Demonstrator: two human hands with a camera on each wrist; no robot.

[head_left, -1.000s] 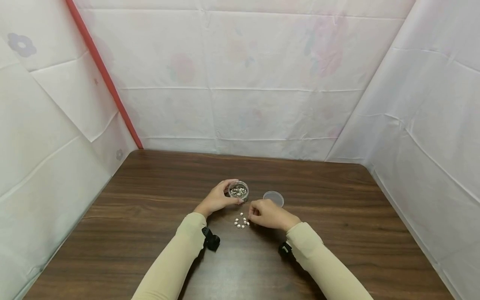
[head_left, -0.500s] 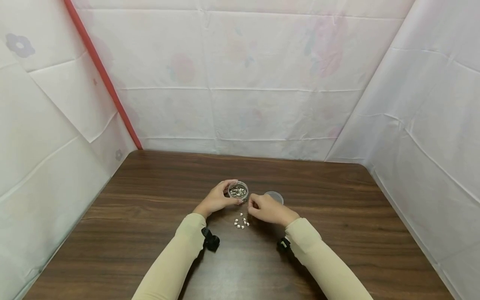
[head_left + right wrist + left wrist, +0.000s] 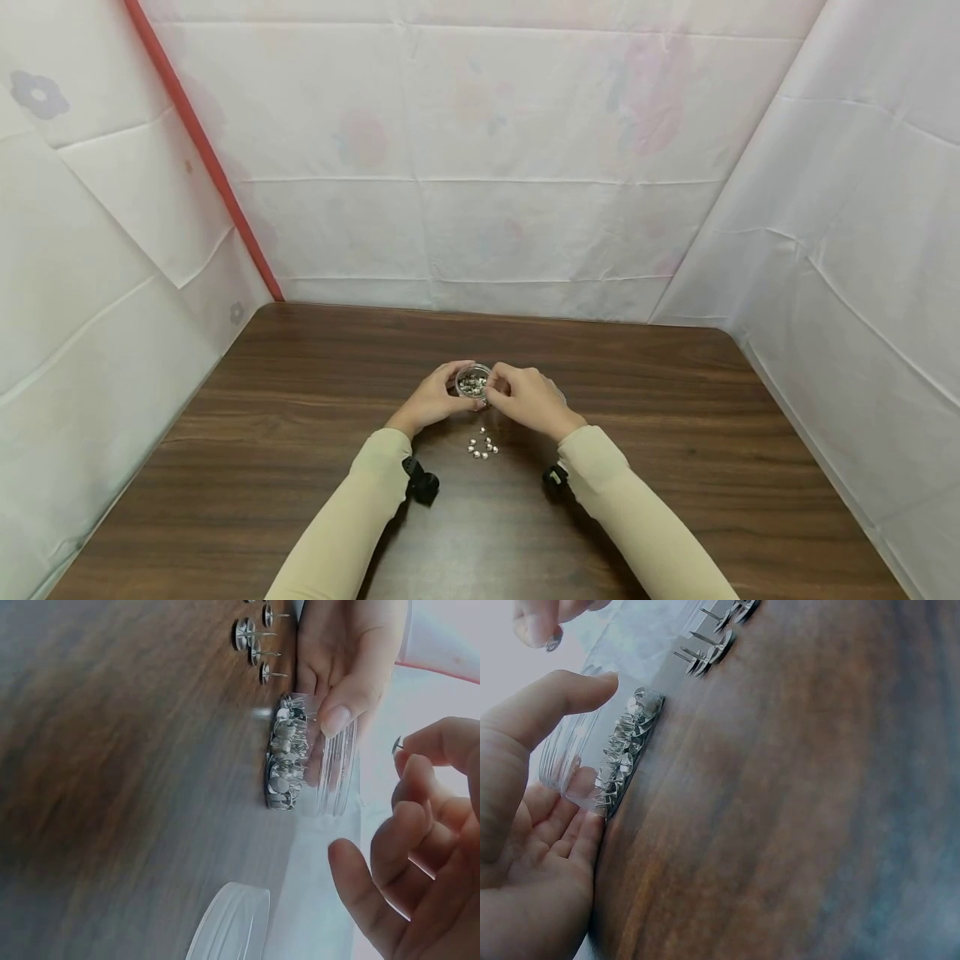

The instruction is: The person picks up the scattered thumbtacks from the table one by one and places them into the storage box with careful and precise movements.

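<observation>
My left hand [image 3: 433,402] curls its thumb and fingers round a clear round jar [image 3: 341,776], which stands upright on the table and is filled low down with silver thumbtacks [image 3: 622,754]. Over the jar's open mouth, my right hand [image 3: 527,400] pinches a single thumbtack [image 3: 397,745] between thumb and index finger. The other fingers of that hand are loosely bent. Several loose thumbtacks [image 3: 483,448] lie in a small cluster on the tabletop, in front of the jar, points upward.
A clear lid [image 3: 236,922] lies on the wooden table [image 3: 300,467] to the right of the jar, mostly covered by my right hand in the head view. White patterned sheets [image 3: 525,167] hang behind and on both sides.
My right hand has risen and moved left and away from me, from beside the loose thumbtacks to over the jar. The left hand and jar have stayed in place.
</observation>
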